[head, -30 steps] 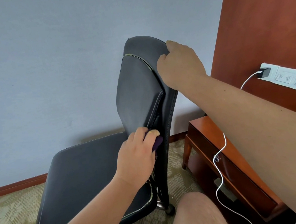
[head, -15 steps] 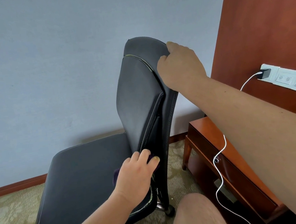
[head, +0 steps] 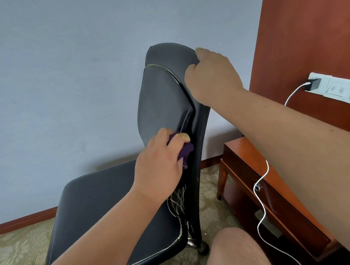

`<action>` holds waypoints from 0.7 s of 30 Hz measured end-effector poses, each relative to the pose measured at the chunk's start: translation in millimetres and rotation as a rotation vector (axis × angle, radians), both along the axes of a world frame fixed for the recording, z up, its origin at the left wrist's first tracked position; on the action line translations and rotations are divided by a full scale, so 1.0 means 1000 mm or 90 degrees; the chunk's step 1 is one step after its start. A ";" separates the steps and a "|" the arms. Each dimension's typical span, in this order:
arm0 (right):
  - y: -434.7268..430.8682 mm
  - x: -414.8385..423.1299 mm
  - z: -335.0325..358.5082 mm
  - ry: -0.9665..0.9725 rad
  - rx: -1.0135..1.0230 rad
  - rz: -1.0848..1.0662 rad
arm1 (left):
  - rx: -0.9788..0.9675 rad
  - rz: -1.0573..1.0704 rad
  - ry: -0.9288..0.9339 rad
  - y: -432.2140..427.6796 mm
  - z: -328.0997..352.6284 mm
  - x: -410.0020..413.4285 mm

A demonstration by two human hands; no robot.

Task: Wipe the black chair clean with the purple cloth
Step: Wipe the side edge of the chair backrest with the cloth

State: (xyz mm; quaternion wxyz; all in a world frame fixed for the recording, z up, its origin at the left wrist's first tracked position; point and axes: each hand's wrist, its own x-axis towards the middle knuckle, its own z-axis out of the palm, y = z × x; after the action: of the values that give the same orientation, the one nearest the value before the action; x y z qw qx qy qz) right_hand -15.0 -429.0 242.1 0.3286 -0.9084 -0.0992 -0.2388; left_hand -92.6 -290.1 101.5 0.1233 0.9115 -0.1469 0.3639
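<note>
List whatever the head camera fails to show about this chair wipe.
All in the head view:
- Most of the purple cloth: covered by the left hand; its spread is unclear.
- Fingertips of the right hand: behind the black chair backrest.
- The chair's base: hidden by the seat and left forearm, cut by the bottom edge.

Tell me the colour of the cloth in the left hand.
Purple; the cloth shows best in the head view.

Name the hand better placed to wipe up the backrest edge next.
Left. The left hand holds the purple cloth against the backrest edge of the black chair; the right hand grips the backrest top, steadying it.
</note>
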 end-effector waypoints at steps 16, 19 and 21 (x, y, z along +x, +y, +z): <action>-0.003 0.004 -0.001 -0.006 0.009 -0.002 | 0.005 0.015 0.049 -0.005 -0.048 -0.004; -0.003 0.004 -0.001 -0.002 0.009 0.003 | 0.026 0.030 0.123 -0.005 -0.067 -0.015; -0.003 0.004 -0.001 -0.003 0.006 0.005 | -0.007 0.031 0.146 -0.007 -0.076 -0.021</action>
State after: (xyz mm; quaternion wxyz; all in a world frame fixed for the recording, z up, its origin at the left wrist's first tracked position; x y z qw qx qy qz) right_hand -11.1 -431.9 241.2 0.3337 -0.9058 -0.1025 -0.2401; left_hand -113.3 -297.0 25.9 0.1356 0.9497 -0.1074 0.2609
